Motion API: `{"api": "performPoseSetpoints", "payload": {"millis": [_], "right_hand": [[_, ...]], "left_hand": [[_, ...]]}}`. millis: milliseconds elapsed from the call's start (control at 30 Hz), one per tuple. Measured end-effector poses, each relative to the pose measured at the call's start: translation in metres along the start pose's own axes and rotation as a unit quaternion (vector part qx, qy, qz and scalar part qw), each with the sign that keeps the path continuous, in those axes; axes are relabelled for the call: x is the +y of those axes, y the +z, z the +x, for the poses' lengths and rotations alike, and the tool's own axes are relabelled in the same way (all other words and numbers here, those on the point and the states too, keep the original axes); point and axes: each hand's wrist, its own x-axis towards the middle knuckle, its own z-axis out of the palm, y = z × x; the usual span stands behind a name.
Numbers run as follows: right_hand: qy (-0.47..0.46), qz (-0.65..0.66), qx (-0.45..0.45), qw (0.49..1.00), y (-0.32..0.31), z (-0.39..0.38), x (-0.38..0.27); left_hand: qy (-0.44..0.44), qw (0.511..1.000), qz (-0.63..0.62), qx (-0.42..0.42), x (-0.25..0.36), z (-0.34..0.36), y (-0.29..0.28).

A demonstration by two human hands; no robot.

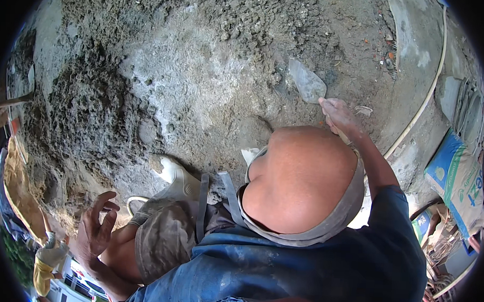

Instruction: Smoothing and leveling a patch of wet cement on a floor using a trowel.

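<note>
My right hand (335, 114) is closed on the handle of a grey, dusty trowel (305, 81), whose blade is low over the grey, mortar-smeared ground beside crumbly wet mix. My left hand (97, 225) hangs at the lower left beside my leg, fingers bent and apart, holding nothing. My bare knee (300, 180) fills the lower middle, partly hiding my right forearm. A pale rubber boot (184, 185) is planted on the ground left of the knee. Lumpy dark mix (92, 106) spreads over the ground at the left and top.
A pale hose (428, 97) runs along the right. Blue-green printed sacks (449, 176) and a stack of grey pieces (462, 106) lie at the far right, with cables below. At the far left are a tan heaped or sheet-like material (19, 184) and another person (48, 264) in yellow clothing.
</note>
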Motion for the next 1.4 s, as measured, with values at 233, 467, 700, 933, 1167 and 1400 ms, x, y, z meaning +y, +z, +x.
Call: {"api": "performPoseSetpoints", "payload": {"millis": [233,467,700,933,1167,1400], "right_hand": [[-0.036,0.002,0.056,0.998,0.013,0.016,-0.004],[-0.087,0.09,0.033,0.992,-0.027,-0.018,-0.035],[-0.046,0.016,-0.044,0.998,-0.002,-0.016,-0.014],[-0.088,-0.044,-0.053,0.994,-0.044,0.06,-0.084],[-0.155,-0.215,-0.022,0.964,-0.12,0.069,-0.167],[-0.159,0.144,-0.099,0.972,-0.138,0.076,-0.201]], "left_hand": [[0.006,1.0,0.014,-0.009,0.021,0.012,-0.005],[0.163,0.983,0.089,0.003,0.042,0.026,-0.012],[0.062,0.997,0.034,-0.004,0.034,0.028,-0.013],[0.034,0.998,0.051,-0.002,0.025,0.021,-0.01],[0.026,0.999,0.032,0.006,0.018,0.009,-0.008],[0.013,1.0,0.012,-0.009,0.021,0.021,-0.01]]}}
